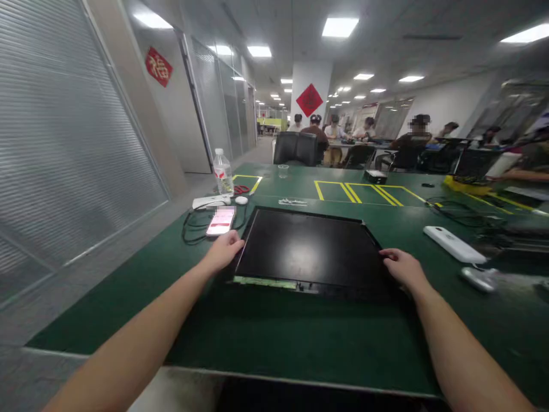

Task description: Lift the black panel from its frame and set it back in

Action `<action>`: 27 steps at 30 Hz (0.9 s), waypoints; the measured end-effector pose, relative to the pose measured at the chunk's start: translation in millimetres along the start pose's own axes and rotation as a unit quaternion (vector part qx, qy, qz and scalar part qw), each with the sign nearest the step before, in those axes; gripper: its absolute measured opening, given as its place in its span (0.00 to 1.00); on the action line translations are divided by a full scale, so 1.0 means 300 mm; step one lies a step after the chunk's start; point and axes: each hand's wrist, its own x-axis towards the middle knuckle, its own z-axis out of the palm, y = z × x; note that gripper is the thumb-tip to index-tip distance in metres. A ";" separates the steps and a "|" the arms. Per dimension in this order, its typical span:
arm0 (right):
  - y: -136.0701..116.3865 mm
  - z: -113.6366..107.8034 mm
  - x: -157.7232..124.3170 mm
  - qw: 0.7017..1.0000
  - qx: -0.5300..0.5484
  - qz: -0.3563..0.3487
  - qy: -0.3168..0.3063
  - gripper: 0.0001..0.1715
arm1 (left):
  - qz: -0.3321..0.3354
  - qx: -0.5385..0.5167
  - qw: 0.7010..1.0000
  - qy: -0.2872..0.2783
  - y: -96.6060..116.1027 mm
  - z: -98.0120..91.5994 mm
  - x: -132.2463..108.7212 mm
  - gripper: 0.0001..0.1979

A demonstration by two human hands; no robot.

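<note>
A red diamond sign (158, 67) on the left wall bears the character 福 — a second red diamond (309, 100) on the pillar is too dim to read.

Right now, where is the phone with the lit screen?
In the head view the phone lies on the green table, just beyond the left hand, left of the black panel.

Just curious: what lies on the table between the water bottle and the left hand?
Head view: a lit phone and a white oblong device lie between the water bottle and left hand.
</note>
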 end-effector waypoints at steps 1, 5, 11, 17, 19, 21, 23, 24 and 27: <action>0.001 0.001 0.000 1.000 -0.001 -0.007 0.006 0.21 | -0.005 -0.023 1.000 0.006 0.003 0.004 -0.006 0.11; 0.005 0.004 0.003 1.000 0.003 -0.022 0.018 0.20 | -0.067 -0.135 0.988 0.021 0.018 0.023 -0.028 0.12; 0.015 0.009 0.009 0.999 0.020 -0.019 0.027 0.19 | -0.166 -0.254 0.952 0.031 0.052 0.039 -0.041 0.16; 0.021 0.012 0.012 0.999 0.023 -0.016 0.025 0.20 | -0.204 -0.310 0.928 0.035 0.067 0.041 -0.042 0.15; 0.020 0.012 0.011 0.999 0.025 -0.017 0.025 0.20 | -0.214 -0.321 0.922 0.039 0.065 0.044 -0.040 0.15; 0.018 0.010 0.009 0.999 0.029 -0.017 0.027 0.20 | -0.224 -0.332 0.915 0.043 0.057 0.048 -0.034 0.13; 0.015 0.008 0.006 0.999 0.030 -0.017 0.028 0.20 | -0.231 -0.348 0.907 0.045 0.046 0.056 -0.026 0.12; 0.013 0.007 0.005 0.999 0.030 -0.016 0.027 0.20 | -0.233 -0.359 0.903 0.046 0.039 0.060 -0.022 0.11; 0.009 0.004 0.003 0.999 0.027 -0.011 0.018 0.20 | -0.241 -0.377 0.892 0.062 0.022 0.073 -0.011 0.09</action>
